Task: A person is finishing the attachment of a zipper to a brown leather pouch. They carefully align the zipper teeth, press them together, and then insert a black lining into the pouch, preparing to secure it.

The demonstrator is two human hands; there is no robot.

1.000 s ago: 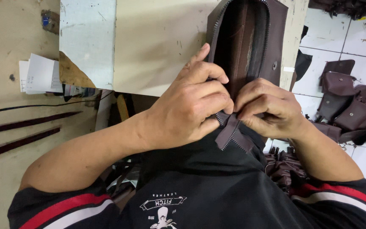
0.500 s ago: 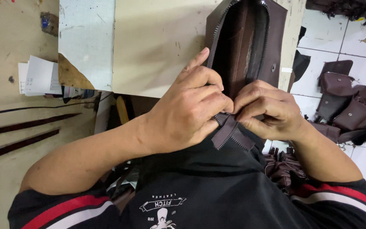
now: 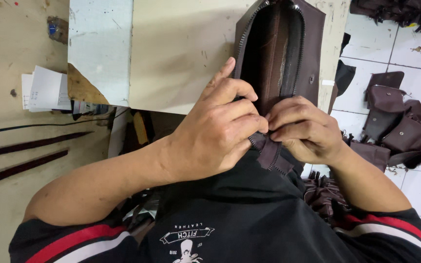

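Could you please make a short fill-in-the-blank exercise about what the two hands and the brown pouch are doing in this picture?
1. The left hand and the right hand pinch the loose ends of the ______ tape.
2. The pouch that both hands work on is dark ______.
3. The mouth of the pouch stands ______, so its inside shows.
4. More finished pouches lie on the white ______ floor at the right.

Missing words: zipper; brown; open; tiled
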